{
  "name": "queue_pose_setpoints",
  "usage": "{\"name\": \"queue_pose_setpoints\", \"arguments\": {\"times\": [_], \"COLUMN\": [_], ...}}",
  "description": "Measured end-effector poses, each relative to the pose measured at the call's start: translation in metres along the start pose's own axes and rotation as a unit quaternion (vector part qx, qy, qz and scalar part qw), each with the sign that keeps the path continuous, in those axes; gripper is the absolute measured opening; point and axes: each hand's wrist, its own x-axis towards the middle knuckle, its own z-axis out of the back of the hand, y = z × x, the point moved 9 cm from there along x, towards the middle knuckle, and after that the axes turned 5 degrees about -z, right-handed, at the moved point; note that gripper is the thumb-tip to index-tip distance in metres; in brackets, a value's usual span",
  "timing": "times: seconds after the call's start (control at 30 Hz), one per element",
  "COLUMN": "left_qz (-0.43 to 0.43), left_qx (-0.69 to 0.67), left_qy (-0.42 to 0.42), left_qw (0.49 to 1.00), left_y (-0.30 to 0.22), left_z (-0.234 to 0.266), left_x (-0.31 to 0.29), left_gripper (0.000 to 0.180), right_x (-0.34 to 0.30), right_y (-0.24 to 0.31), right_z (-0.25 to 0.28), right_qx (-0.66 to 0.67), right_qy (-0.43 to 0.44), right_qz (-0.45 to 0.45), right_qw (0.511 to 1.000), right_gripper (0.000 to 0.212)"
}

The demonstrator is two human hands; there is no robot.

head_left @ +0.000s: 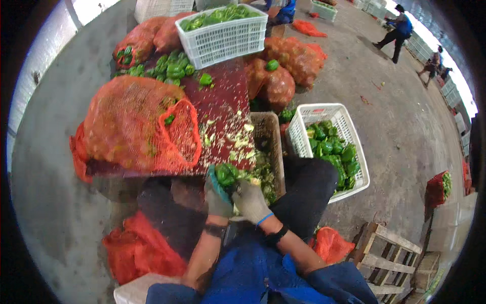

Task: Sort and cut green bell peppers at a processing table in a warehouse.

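Observation:
Both of my hands are close together over the near edge of a dark red board, in grey work gloves. My left hand (217, 198) is closed around a green bell pepper (226, 175). My right hand (251, 201) is right beside it, fingers curled in against the pepper's side. Pale core bits (253, 181) show at its fingertips; whatever else those fingers grip is hidden. Just beyond the right hand, a tan crate (277, 147) holds green and pale pepper scraps. Seeds and trimmings litter the dark red board (217, 111).
A large orange mesh sack (134, 121) lies open-mouthed on the board's left. White crates of green peppers stand at my right (298, 126) and at the back (223, 48). More full sacks (293, 58) sit behind. A wooden pallet (392, 261) lies lower right. Other people (400, 30) are far off.

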Motion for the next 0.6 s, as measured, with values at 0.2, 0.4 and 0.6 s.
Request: {"name": "queue_pose_setpoints", "arguments": {"times": [0.2, 0.4, 0.6], "left_qz": [-0.157, 0.037, -0.060], "left_qx": [0.171, -0.086, 0.049], "left_qy": [0.056, 0.015, -0.057], "left_qw": [0.971, 0.996, 0.995], "left_y": [-0.029, 0.034, 0.015], "left_z": [-0.002, 0.032, 0.040], "left_x": [-0.002, 0.018, 0.010], "left_gripper": [0.062, 0.045, 0.063], "right_x": [0.001, 0.006, 0.010], "right_y": [-0.012, -0.007, -0.025], "right_z": [-0.015, -0.017, -0.044], "right_qx": [0.001, -0.026, -0.065], "right_qy": [-0.013, -0.046, 0.000], "right_qz": [-0.003, 0.000, 0.049], "right_qw": [1.000, 0.999, 0.997], "right_gripper": [0.021, 0.023, 0.026]}}
